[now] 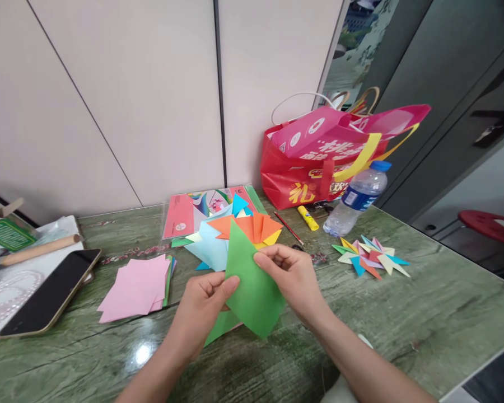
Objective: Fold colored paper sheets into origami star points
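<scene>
A sheet of green paper [254, 291], pointed at its top and curving at the bottom, is held up between my two hands. My left hand [210, 299] pinches its left edge, thumb in front. On the upper right edge, my right hand [292, 274] grips it with thumb and bent fingers. Under it, more green paper [222, 326] lies on the table, partly hidden. Just behind are folded paper pieces in orange [260, 225], light blue [212, 246] and other colours. To the left sits a stack of pink paper squares [134, 285] with other colours beneath.
A red gift bag [296, 173], water bottle [357, 198], yellow glue stick [308, 218] and red pencil [289, 226] stand or lie behind. A multicoloured folded-paper star [372, 256] is at right. A phone [52, 291] lies left; a pink paper pack [180, 215] is at the wall.
</scene>
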The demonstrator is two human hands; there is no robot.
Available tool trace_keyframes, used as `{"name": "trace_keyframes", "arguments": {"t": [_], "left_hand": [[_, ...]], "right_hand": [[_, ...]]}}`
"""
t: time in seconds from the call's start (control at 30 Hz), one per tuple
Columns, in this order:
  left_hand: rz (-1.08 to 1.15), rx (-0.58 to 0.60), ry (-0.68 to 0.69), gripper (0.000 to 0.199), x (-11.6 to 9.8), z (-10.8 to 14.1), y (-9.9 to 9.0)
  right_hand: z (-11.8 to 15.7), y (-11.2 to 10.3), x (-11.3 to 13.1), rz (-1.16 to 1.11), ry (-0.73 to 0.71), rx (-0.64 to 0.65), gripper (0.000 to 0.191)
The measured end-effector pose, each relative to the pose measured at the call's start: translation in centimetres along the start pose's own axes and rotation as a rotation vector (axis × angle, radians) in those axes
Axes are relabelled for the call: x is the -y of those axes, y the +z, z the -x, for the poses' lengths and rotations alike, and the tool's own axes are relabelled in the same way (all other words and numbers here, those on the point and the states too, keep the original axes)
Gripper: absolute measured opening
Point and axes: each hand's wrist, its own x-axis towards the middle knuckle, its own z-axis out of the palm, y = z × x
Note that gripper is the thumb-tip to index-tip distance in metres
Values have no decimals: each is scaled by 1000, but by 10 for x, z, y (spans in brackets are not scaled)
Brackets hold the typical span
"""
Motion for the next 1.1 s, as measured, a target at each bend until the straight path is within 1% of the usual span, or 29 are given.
{"name": "trace_keyframes", "arguments": {"t": [0.13, 0.3, 0.43, 0.5, 0.6, 0.7, 0.83, 1.03, 1.1], "left_hand": [[-61, -43, 10, 36, 3, 0, -3], [44, -8, -5, 33, 2, 1, -2], [55, -56, 22, 38, 5, 0, -2], [45, -58, 25, 39, 7, -1, -5], [33, -27, 18, 37, 5, -1, -9], [1, 2, -1, 35, -1, -1, -13], [-64, 80, -45, 34, -10, 2, -16], [-105, 203, -96, 30, -14, 3, -17], [-97, 213, -90, 30, -12, 3, -16]], "right_hand": [[0, 1, -1, -15, 23, 3, 19], [1, 4, -6, -75, 68, 11, 22], [2, 7, -6, -80, 59, 19, 21], [2, 7, -6, -75, 52, 30, 20], [1, 6, -6, -62, 54, 68, 20], [-1, 5, -6, -67, 61, 115, 21], [-3, 4, -6, -98, 64, 160, 24], [-5, 2, -12, -63, -15, 114, 24], [-6, 1, -13, -65, -23, 87, 24]]}}
